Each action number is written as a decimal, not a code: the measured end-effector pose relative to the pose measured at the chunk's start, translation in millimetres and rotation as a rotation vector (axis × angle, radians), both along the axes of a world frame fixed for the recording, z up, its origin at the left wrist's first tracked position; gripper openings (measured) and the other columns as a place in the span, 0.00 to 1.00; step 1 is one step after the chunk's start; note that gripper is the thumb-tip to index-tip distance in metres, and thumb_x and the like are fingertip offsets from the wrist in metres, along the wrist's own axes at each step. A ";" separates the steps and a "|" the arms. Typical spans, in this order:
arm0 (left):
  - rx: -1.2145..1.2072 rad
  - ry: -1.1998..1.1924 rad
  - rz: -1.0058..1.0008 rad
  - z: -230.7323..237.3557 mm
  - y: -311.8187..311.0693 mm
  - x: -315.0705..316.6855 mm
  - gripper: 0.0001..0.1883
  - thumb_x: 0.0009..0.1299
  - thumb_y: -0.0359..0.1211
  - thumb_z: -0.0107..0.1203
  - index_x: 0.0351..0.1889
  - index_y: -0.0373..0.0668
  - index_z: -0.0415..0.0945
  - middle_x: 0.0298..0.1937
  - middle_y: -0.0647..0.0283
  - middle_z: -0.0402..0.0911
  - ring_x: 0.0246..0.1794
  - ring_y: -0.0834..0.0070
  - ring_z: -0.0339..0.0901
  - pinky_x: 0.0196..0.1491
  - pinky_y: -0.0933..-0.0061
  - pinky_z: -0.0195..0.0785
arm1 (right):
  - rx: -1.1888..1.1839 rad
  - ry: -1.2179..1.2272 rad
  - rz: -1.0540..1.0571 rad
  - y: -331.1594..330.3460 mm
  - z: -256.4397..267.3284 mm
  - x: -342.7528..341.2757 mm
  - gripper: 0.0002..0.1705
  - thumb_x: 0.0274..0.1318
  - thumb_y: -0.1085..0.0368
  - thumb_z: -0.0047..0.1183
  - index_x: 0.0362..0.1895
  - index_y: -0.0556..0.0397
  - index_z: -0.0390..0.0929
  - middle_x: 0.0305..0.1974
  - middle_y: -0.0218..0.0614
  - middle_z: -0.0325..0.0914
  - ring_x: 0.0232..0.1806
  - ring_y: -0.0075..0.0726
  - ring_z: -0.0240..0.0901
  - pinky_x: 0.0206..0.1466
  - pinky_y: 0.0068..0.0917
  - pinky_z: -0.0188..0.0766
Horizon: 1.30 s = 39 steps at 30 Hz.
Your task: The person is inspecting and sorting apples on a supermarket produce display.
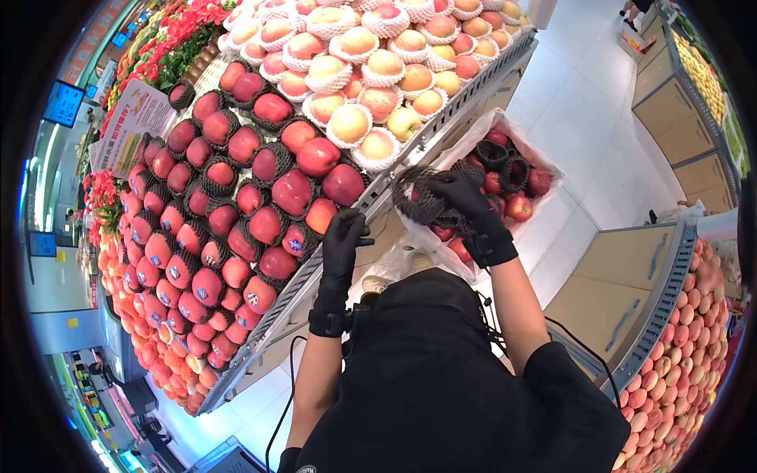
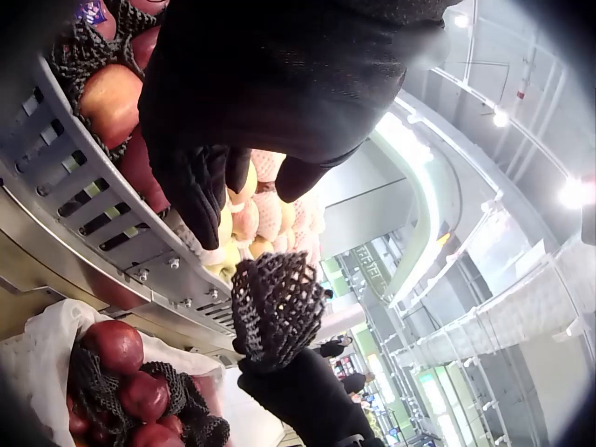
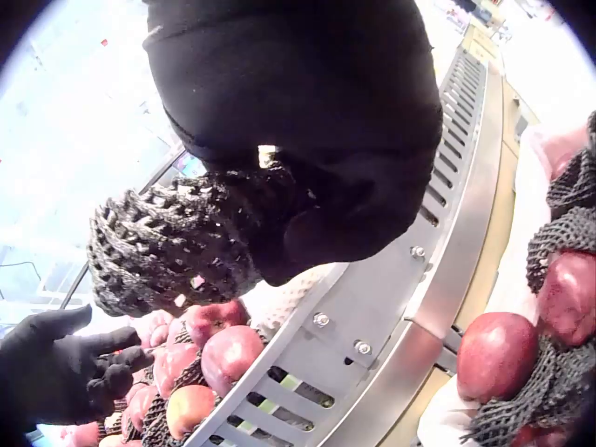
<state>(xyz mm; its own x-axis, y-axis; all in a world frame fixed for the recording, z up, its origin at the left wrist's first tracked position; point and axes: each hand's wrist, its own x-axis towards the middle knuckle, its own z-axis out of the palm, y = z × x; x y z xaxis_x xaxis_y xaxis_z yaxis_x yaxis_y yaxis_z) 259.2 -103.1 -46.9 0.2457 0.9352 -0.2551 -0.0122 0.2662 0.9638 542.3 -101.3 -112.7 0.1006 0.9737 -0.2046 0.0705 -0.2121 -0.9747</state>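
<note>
A black foam net sleeve (image 1: 416, 195) (image 2: 277, 307) (image 3: 168, 247) is pinched in my gloved right hand (image 1: 467, 201) (image 2: 298, 396) (image 3: 307, 121), over the near side of a lined box. Light passes through its mesh, and no fruit shows inside. My gloved left hand (image 1: 344, 246) (image 2: 270, 84) (image 3: 65, 368) hovers by the display edge with its fingers loosely bent and nothing in them. Red apples (image 1: 292, 191) (image 3: 231, 356), many in black nets, lie on the display beside it.
The white-lined box (image 1: 552, 162) (image 2: 47, 331) holds red apples (image 1: 519, 209) (image 2: 114, 346) (image 3: 496, 356) and black nets. A slotted metal rail (image 1: 394, 175) (image 3: 372, 326) edges the display. Pale fruit in white nets (image 1: 349, 124) sits at the back. Another fruit stand (image 1: 670, 355) curves along the right.
</note>
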 end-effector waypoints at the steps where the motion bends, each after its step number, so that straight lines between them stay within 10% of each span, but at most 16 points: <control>1: 0.002 -0.002 0.020 0.8 -0.8 -3.7 0.18 0.71 0.34 0.54 0.55 0.36 0.69 0.47 0.59 0.77 0.41 0.75 0.77 0.39 0.71 0.77 | 0.019 -0.108 -0.021 -0.2 -5.2 11.0 0.19 0.56 0.60 0.56 0.44 0.64 0.80 0.31 0.36 0.82 0.30 0.25 0.76 0.37 0.20 0.72; 4: -0.008 -0.001 0.068 -0.8 -1.7 -21.7 0.18 0.70 0.35 0.54 0.55 0.36 0.69 0.47 0.58 0.77 0.41 0.74 0.77 0.40 0.71 0.77 | -0.160 0.121 -0.247 -1.3 -9.2 38.7 0.20 0.56 0.58 0.57 0.45 0.63 0.80 0.36 0.37 0.82 0.36 0.28 0.78 0.41 0.26 0.73; 12: -0.029 -0.004 0.213 -0.1 -7.4 -58.2 0.18 0.71 0.35 0.53 0.55 0.36 0.69 0.46 0.58 0.78 0.40 0.73 0.77 0.42 0.71 0.77 | 0.072 -0.445 -0.480 12.6 -82.6 117.3 0.22 0.58 0.53 0.53 0.43 0.60 0.80 0.34 0.41 0.82 0.35 0.36 0.78 0.36 0.32 0.74; 18: -0.005 -0.017 0.292 1.7 -8.8 -74.1 0.17 0.72 0.35 0.51 0.55 0.35 0.70 0.44 0.58 0.78 0.39 0.74 0.77 0.41 0.71 0.77 | -0.093 -0.278 -0.649 9.7 -70.0 110.9 0.22 0.61 0.51 0.47 0.29 0.57 0.82 0.15 0.35 0.73 0.15 0.31 0.70 0.24 0.33 0.70; 28: 0.090 -0.123 0.573 4.8 -13.9 -91.6 0.11 0.75 0.37 0.47 0.38 0.39 0.73 0.29 0.65 0.77 0.27 0.81 0.73 0.26 0.77 0.68 | 0.039 -1.175 -0.265 22.8 -86.2 111.1 0.14 0.56 0.65 0.41 0.40 0.50 0.80 0.39 0.42 0.80 0.41 0.43 0.78 0.42 0.39 0.72; 32: 0.283 -0.029 0.609 -8.3 -21.8 -118.8 0.10 0.72 0.31 0.46 0.28 0.42 0.71 0.23 0.68 0.71 0.20 0.83 0.64 0.20 0.79 0.55 | 0.096 -0.853 -0.338 35.9 -82.6 96.1 0.12 0.59 0.65 0.39 0.31 0.53 0.77 0.33 0.41 0.79 0.33 0.41 0.74 0.38 0.38 0.70; 39: 0.586 0.290 0.682 -0.5 -34.4 -142.4 0.13 0.63 0.20 0.44 0.20 0.45 0.56 0.20 0.73 0.56 0.21 0.85 0.55 0.21 0.82 0.49 | 0.533 -1.469 -0.039 61.7 -127.1 81.6 0.06 0.50 0.67 0.47 0.26 0.54 0.75 0.28 0.47 0.75 0.31 0.50 0.73 0.36 0.43 0.68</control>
<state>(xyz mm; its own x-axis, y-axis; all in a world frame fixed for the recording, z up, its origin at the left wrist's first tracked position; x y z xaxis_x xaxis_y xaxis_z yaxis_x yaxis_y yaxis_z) 116.8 -137.5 -47.4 -0.4008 0.8525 0.3355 0.2749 -0.2375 0.9317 623.9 -39.6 -239.8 -0.0788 0.8910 0.4472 0.9950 0.0980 -0.0200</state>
